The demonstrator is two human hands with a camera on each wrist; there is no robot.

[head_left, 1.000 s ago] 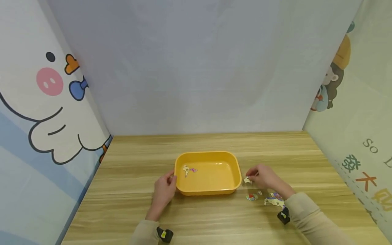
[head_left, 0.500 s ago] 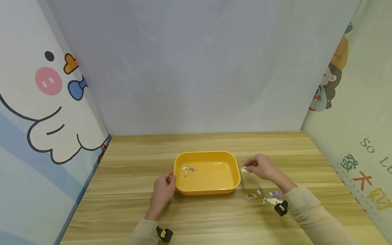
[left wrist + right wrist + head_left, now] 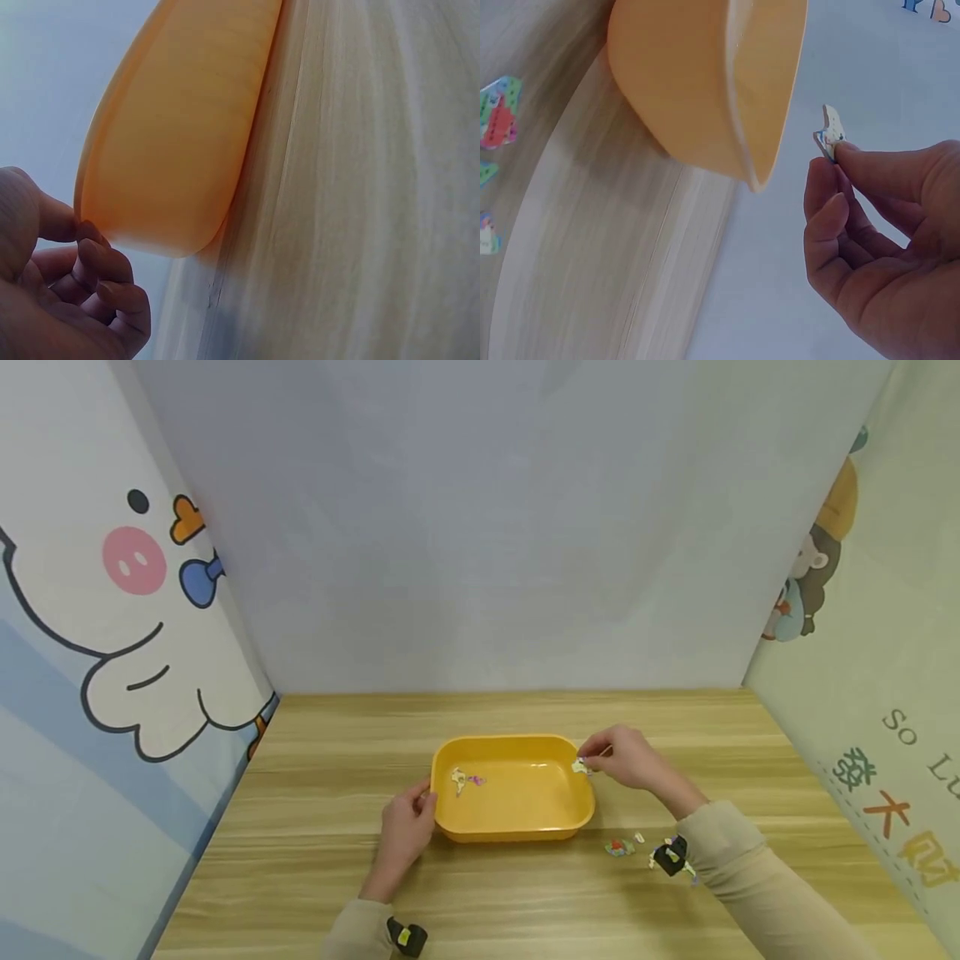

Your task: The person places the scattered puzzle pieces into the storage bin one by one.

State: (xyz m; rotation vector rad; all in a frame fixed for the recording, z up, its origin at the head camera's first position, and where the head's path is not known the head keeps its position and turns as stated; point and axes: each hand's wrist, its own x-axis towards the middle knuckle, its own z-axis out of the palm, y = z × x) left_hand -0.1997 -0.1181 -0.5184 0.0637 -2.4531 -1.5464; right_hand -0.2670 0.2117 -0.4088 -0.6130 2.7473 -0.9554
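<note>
A yellow plastic tray (image 3: pixel 517 802) sits on the wood-grain table. At its left end my left hand (image 3: pixel 407 827) pinches the rim between thumb and fingers, as the left wrist view shows. My right hand (image 3: pixel 628 758) holds a small cream, irregularly cut puzzle piece (image 3: pixel 830 135) between thumb and forefinger. In the head view this piece overlaps the tray's right rim; the right wrist view has it raised beyond the rim. Inside the tray, toward the left, lie a cream puzzle piece (image 3: pixel 459 779) and a magenta one (image 3: pixel 477 781).
Right of the tray's front corner lie a red-and-green puzzle piece (image 3: pixel 618 847) and a small pale piece (image 3: pixel 639 837). More pieces (image 3: pixel 691 871) are partly hidden under the right wrist's black camera (image 3: pixel 670 856). A plain grey curtain (image 3: pixel 495 527) stands behind the table.
My right hand has carried the cream puzzle piece up from near the table, leftward to the tray's right rim. The left hand stays at the tray's left end.
</note>
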